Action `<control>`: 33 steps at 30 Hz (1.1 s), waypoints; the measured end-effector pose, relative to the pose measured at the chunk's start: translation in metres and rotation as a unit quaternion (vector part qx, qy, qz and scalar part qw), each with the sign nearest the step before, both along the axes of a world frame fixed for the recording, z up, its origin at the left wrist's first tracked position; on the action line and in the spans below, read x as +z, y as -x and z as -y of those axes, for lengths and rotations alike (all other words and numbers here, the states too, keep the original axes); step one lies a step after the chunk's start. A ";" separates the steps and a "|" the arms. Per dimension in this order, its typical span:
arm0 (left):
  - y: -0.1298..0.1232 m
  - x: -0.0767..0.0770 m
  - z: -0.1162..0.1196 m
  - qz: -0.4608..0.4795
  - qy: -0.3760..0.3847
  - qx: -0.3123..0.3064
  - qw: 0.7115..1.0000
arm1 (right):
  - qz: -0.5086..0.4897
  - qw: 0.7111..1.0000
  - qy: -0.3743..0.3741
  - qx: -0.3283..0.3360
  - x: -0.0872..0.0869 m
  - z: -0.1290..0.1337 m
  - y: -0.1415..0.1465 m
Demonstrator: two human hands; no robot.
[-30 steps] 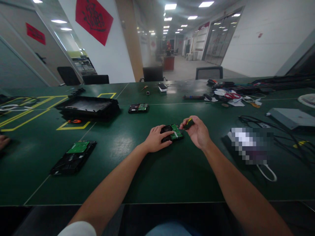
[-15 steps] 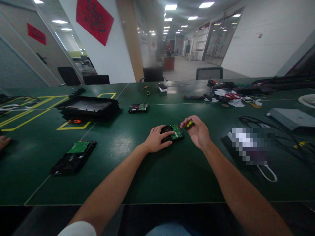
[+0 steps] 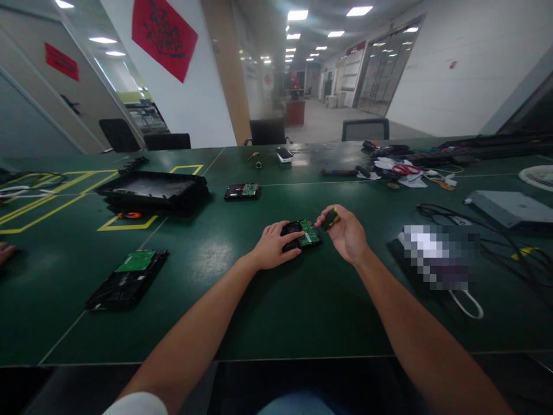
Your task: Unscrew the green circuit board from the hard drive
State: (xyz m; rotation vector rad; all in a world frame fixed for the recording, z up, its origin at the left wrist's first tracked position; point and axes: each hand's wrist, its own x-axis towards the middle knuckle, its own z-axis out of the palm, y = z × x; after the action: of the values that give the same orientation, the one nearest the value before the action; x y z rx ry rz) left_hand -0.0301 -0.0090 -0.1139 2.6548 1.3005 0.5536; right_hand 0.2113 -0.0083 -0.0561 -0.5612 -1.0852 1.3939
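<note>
A hard drive [image 3: 310, 235] with a green circuit board on its upper face lies on the green table in front of me. My left hand [image 3: 276, 245] lies over the drive's left part and grips it, the index finger on the board and the thumb along the near edge. Just right of the drive, my right hand [image 3: 348, 233] is closed around a screwdriver [image 3: 331, 217] with a black and yellow handle. Its shaft and tip I cannot make out. A larger black drive unit [image 3: 129, 279] with a green board lies to the left.
Another hard drive [image 3: 242, 191] lies farther back, near stacked black trays [image 3: 151, 193]. At right are a pixelated object [image 3: 436, 256], a grey metal box [image 3: 514, 208] and black cables [image 3: 484, 230]. Tools and papers [image 3: 397, 172] lie behind. Another person's hand [image 3: 6, 252] shows at the left edge.
The screwdriver handle has turned slightly in my right hand, showing less yellow. My left hand stays on the hard drive. The whole view has shifted a little.
</note>
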 end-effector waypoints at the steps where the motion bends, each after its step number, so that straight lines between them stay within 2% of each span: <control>1: 0.000 0.000 0.000 0.001 0.000 0.001 1.000 | -0.003 1.000 -0.002 -0.002 0.000 0.001 0.000; 12: 0.000 -0.002 -0.001 -0.001 -0.004 0.002 1.000 | -0.011 1.000 0.008 0.027 0.003 0.000 -0.002; 19: 0.000 -0.001 -0.001 0.001 -0.004 0.002 1.000 | 0.003 1.000 -0.004 -0.016 0.000 -0.002 -0.001; 29: 0.001 -0.001 -0.001 -0.006 -0.004 0.000 1.000 | -0.020 0.999 0.016 0.020 0.002 -0.002 -0.002; 33: 0.001 -0.001 -0.001 -0.002 -0.003 0.000 1.000 | -0.008 1.000 0.013 0.007 0.001 -0.002 -0.002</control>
State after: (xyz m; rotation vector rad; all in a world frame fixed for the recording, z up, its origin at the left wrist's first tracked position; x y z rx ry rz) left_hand -0.0306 -0.0085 -0.1145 2.6618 1.3024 0.5536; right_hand 0.2133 -0.0064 -0.0549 -0.5614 -1.0621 1.4244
